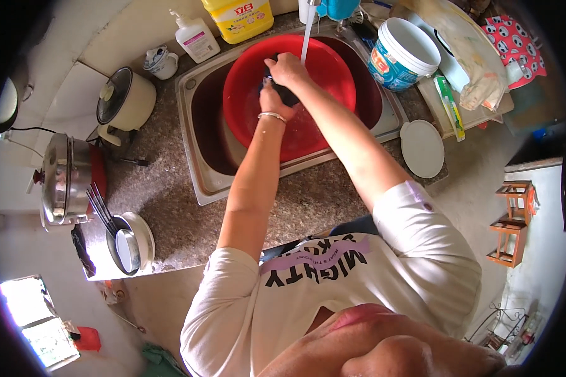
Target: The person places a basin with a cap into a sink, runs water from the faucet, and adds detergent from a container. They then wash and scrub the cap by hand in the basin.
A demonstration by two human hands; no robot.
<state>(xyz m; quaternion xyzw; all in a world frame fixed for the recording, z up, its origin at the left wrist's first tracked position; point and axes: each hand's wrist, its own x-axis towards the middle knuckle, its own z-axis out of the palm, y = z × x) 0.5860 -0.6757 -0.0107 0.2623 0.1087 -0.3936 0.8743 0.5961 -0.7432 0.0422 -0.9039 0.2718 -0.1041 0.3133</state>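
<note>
A red plastic basin (pixel 330 127) sits in the stainless steel sink (pixel 193 155). Over the basin, my left hand (pixel 274 100) and my right hand (pixel 287 70) both grip a dark item (pixel 287 95). It looks like cloth, but my fingers cover much of it. My right hand is on its upper part, close to the running water (pixel 306 42) that falls from the tap (pixel 314 3). Below it, my left hand, with a bangle at the wrist, holds the near side.
A white pump bottle (pixel 198 41) and a yellow detergent jug (pixel 240 21) stand behind the sink. Right of it are a plastic bucket (pixel 382 70) and a round white lid (pixel 423 148). Leftward are a lidded pot (pixel 132 103), a steel steamer (pixel 59 179) and stacked bowls (pixel 144 235).
</note>
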